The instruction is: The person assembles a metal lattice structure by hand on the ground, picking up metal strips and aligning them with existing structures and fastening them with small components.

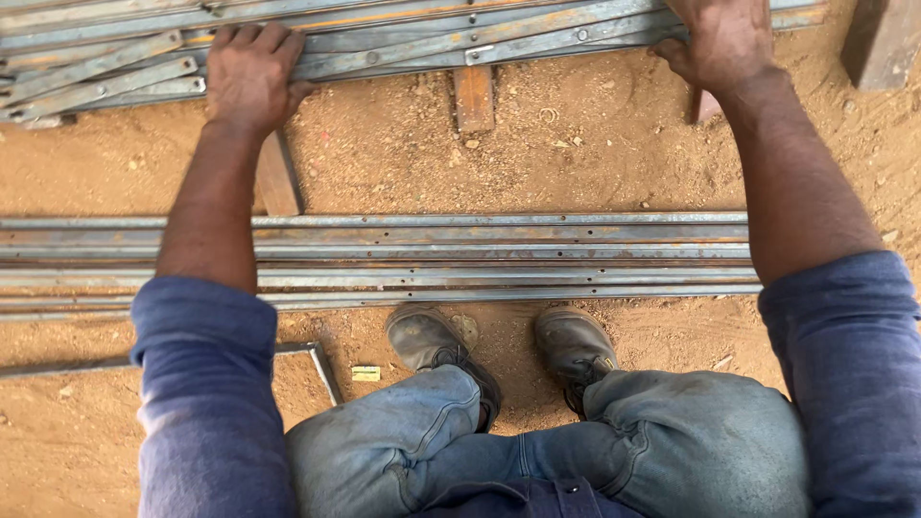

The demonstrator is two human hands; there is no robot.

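1. Far stack of steel angle bars (403, 43) lies across the top of view on sandy ground (576, 163), propped on wooden blocks (474, 96). Long, stiff, likely heavy as a bundle; edges look sharp, surface rusty w/ bolt holes, so prob. not slippery. Best grip judged: near edge of stack, hands well apart to balance the length.
2. Left hand (251, 72) rests on the stack's near edge, left part; fingers (254, 40) laid flat over the top bars, spread a little, thumb at the edge. Pressing/gripping, not wrapped round.
3. Right hand (724, 38) on same stack, right part; fingers run out of frame, so can't tell how far they curl. Thumb (669, 53) hooks the near edge.
4. Nearer than that stack: second row of bars (460, 254) flat on the ground, untouched, just ahead of both boots (441, 350).
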